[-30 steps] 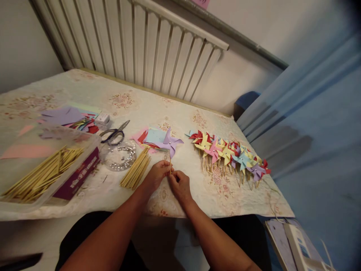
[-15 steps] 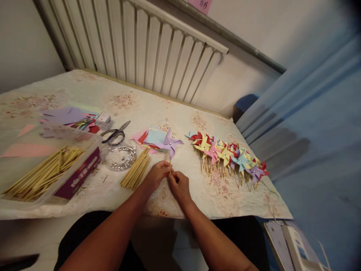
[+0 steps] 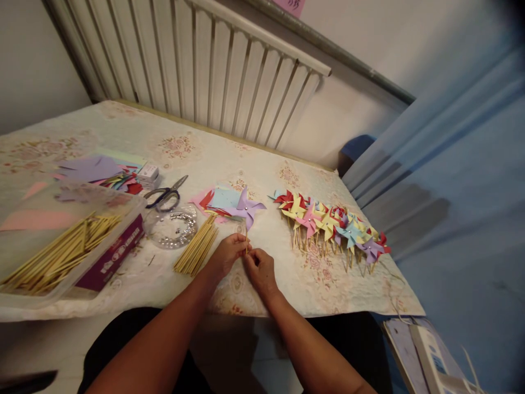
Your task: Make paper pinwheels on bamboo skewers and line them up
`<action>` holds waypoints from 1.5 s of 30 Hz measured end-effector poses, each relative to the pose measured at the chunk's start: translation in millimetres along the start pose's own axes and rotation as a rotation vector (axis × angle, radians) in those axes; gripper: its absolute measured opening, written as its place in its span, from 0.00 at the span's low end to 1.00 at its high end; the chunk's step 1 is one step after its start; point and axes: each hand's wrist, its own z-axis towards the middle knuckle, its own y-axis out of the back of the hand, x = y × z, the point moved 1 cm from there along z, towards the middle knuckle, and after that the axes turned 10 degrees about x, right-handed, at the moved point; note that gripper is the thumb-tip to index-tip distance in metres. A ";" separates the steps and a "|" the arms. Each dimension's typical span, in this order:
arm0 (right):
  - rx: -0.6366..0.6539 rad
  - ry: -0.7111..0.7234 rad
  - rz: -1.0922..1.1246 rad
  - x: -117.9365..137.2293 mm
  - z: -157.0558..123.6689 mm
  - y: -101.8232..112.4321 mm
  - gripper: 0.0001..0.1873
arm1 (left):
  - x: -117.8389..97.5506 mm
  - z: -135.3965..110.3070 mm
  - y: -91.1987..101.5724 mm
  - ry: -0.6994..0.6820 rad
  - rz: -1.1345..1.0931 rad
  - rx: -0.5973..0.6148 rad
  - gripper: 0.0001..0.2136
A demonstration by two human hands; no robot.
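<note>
A purple paper pinwheel (image 3: pixel 246 208) on a thin wooden stick stands upright in front of me. My left hand (image 3: pixel 230 253) is closed around its stick below the blades. Lower down, my right hand (image 3: pixel 260 269) pinches the stick near its bottom end, the fingertips of both hands close together. Just behind the pinwheel lies a small pile of coloured paper pieces (image 3: pixel 227 197), partly covered by the purple blades. To the left of my left hand rests a bundle of wooden sticks (image 3: pixel 196 247).
Finished pinwheels (image 3: pixel 327 223) lie in a row at right. At left are a round clear tray (image 3: pixel 153 234) of shiny pins, scissors (image 3: pixel 167 195), a small white box (image 3: pixel 148 173), purple paper (image 3: pixel 90 168) and a plastic bin (image 3: pixel 135 207) holding sticks. A radiator (image 3: pixel 221 76) stands behind the table.
The view has shifted very slightly. Both hands stay on the pinwheel's stick in nearly the same pose, and nothing on the table has visibly moved.
</note>
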 end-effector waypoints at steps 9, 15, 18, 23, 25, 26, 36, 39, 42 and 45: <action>0.001 -0.007 -0.019 -0.7 -0.1 -0.2 0.11 | 1.1 0.0 1.7 0.001 0.005 0.011 0.12; -0.002 -0.002 -0.013 0.2 0.0 0.0 0.11 | 0.5 0.2 1.2 0.001 0.003 0.006 0.12; 0.000 -0.009 -0.013 1.0 0.0 0.4 0.11 | 0.5 -0.1 1.0 0.004 -0.007 0.009 0.13; 0.006 0.001 -0.012 3.0 -0.1 1.3 0.11 | 0.6 0.0 1.5 0.007 0.003 0.000 0.13; 0.004 0.001 -0.014 3.5 -0.1 1.4 0.11 | 0.4 0.2 1.4 0.008 0.006 0.002 0.13; 0.003 0.000 -0.013 3.6 -0.1 1.4 0.11 | 0.2 0.2 1.3 0.008 0.006 0.005 0.13; 0.005 -0.003 -0.018 3.6 -0.4 1.5 0.11 | 0.7 0.0 1.2 -0.002 -0.005 0.009 0.12; 0.007 -0.007 -0.023 3.9 -0.4 1.4 0.10 | 0.8 0.1 1.2 -0.002 -0.003 0.006 0.12; 0.005 0.002 -0.021 3.9 -0.2 1.6 0.10 | 0.0 -0.4 0.7 0.000 -0.005 0.005 0.13; -0.001 0.002 -0.022 3.2 -0.1 1.6 0.11 | -0.5 -0.5 0.6 -0.005 -0.002 0.007 0.12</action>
